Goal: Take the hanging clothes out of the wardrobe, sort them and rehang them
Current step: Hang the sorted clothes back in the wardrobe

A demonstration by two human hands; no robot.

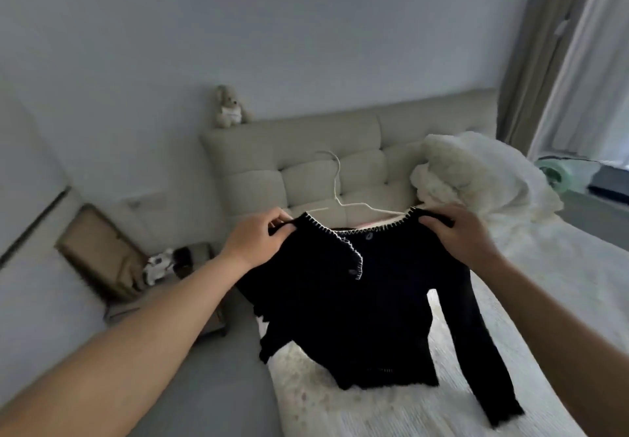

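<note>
A black long-sleeved cardigan [367, 314] with white stitched trim at the neckline is held up above the bed. My left hand [258, 237] grips its left shoulder and my right hand [457, 232] grips its right shoulder. A thin white wire hanger [337, 195] sticks up out of the neckline, its hook pointing toward the headboard. One sleeve hangs down on the right, and the other is bunched at the lower left.
Below the cardigan lies the bed [544, 317] with a pale cover, and a bundle of white bedding [476, 174] sits by the padded headboard [306, 150]. A soft toy [227, 106] tops the headboard. A cluttered bedside table [177, 266] stands to the left. Curtains [558, 45] hang at the right.
</note>
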